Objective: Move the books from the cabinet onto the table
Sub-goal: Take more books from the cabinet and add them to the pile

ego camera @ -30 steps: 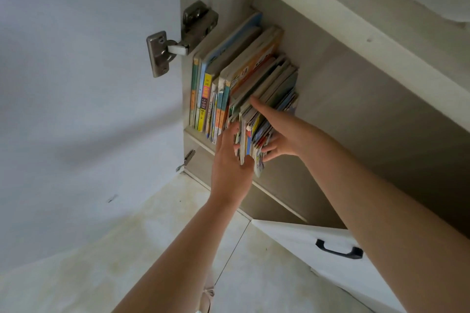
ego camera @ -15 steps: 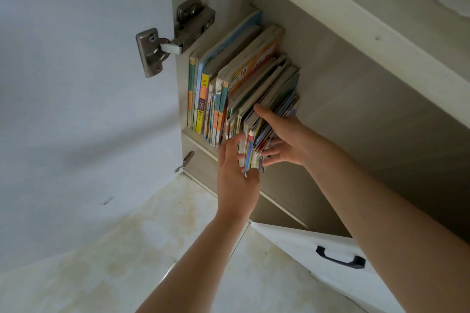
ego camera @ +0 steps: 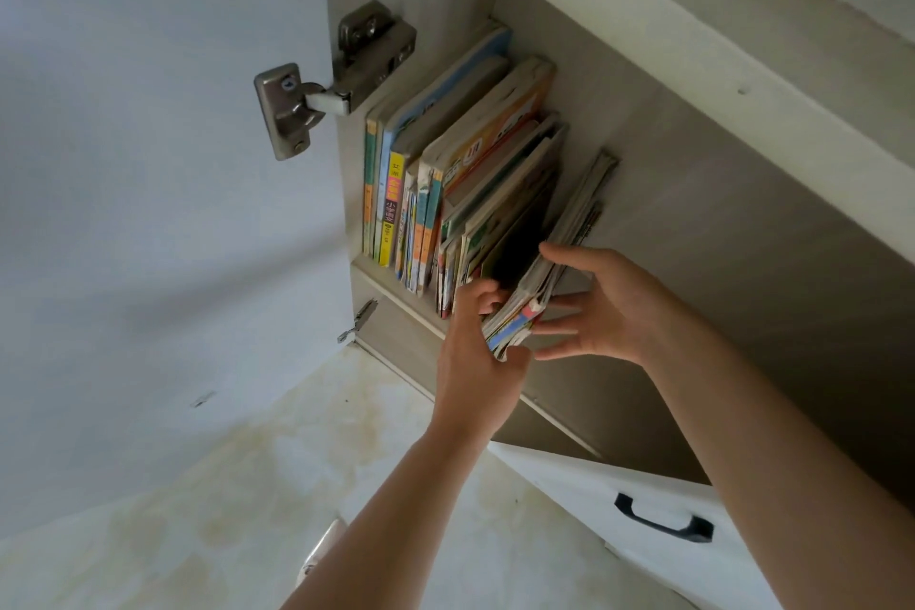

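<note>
Pale stained floor [ego camera: 277, 485] below, white door [ego camera: 148, 164] swung open on a metal hinge [ego camera: 336, 74], drawer [ego camera: 643, 525] with a black handle [ego camera: 663, 518] lower right. Inside the cabinet [ego camera: 693, 223]: upright books [ego camera: 445, 173] packed at the left wall, and a thin bundle [ego camera: 539, 292] tipped away from them. Left hand [ego camera: 475, 352] clamped on the bundle's lower corner; right hand [ego camera: 609, 307] touching its far side, fingers spread.

Both forearms reach up and forward. The left hand [ego camera: 478, 352] curls its fingers in a grip. The right hand [ego camera: 601, 307] spreads its fingers, thumb raised.
</note>
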